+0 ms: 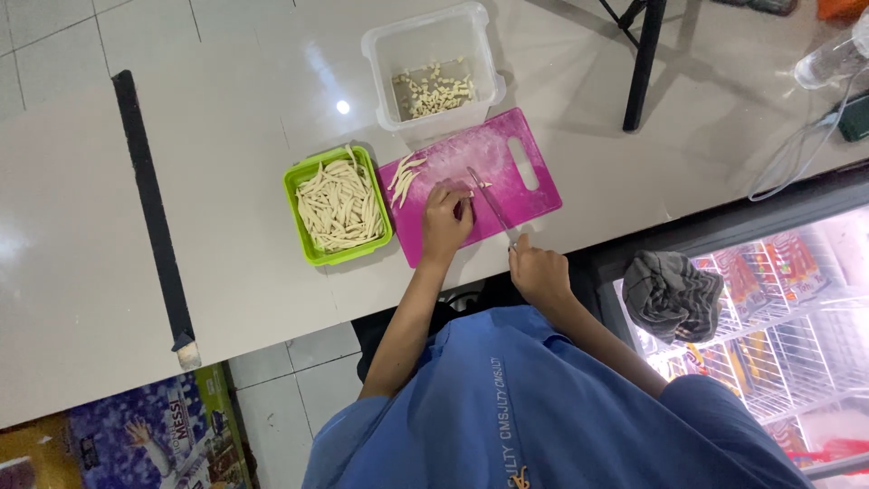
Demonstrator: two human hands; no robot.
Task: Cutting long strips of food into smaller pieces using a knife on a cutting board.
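A magenta cutting board (525,172) lies on a pale tiled surface. My left hand (445,220) presses pale dough strips (471,190) down on the board. My right hand (538,269) grips the handle of a knife (489,197), whose blade lies across the board beside my left fingers. A few loose pale strips (403,177) rest on the board's left end. A green tray (299,186), left of the board, is filled with several long pale strips. Behind the board stands a clear plastic tub (433,36) holding several small cut pieces.
A black strip (149,208) runs across the surface at the left. A black stand leg (641,68) rises behind the board. White cable (797,149) trails at the right. A grey cloth (672,292) lies on a glass-topped freezer (797,299). A printed cardboard box (154,435) sits at lower left.
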